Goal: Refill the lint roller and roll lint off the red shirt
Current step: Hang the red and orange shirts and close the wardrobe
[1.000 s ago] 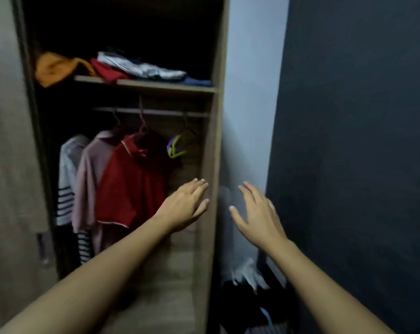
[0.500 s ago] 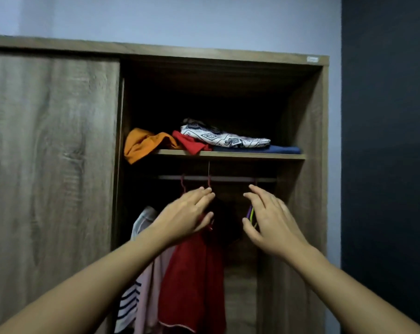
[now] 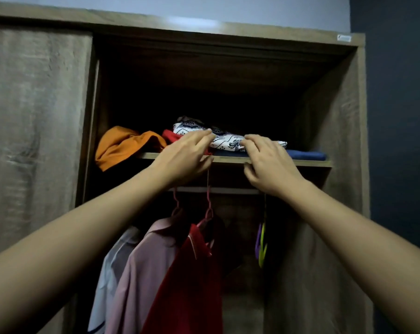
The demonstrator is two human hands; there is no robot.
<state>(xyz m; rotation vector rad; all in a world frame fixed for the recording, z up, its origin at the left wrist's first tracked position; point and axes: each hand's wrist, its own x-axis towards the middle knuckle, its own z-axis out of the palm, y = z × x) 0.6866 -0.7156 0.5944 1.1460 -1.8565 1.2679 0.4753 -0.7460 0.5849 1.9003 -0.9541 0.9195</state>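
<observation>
The red shirt [image 3: 192,280] hangs on a pink hanger [image 3: 207,208] from the rail in the open wardrobe, low in the middle. Both my hands are raised above it, at the front edge of the shelf [image 3: 308,163]. My left hand [image 3: 187,156] has its fingers stretched toward the white patterned folded cloth [image 3: 228,138], holding nothing. My right hand [image 3: 267,162] curls its fingers at the same cloth and the shelf edge; I cannot tell whether it grips anything. No lint roller is in view.
An orange garment [image 3: 122,145], a folded red item [image 3: 170,136] and a blue one [image 3: 308,154] lie on the shelf. A pink shirt [image 3: 144,266] and a white striped shirt [image 3: 110,266] hang left of the red one. Purple-yellow hangers [image 3: 260,247] dangle right. A wardrobe door [image 3: 35,128] stands at left.
Both hands rose from in front of the hanging clothes up to the shelf, reaching the patterned cloth. My view tilted upward and moved closer to the wardrobe.
</observation>
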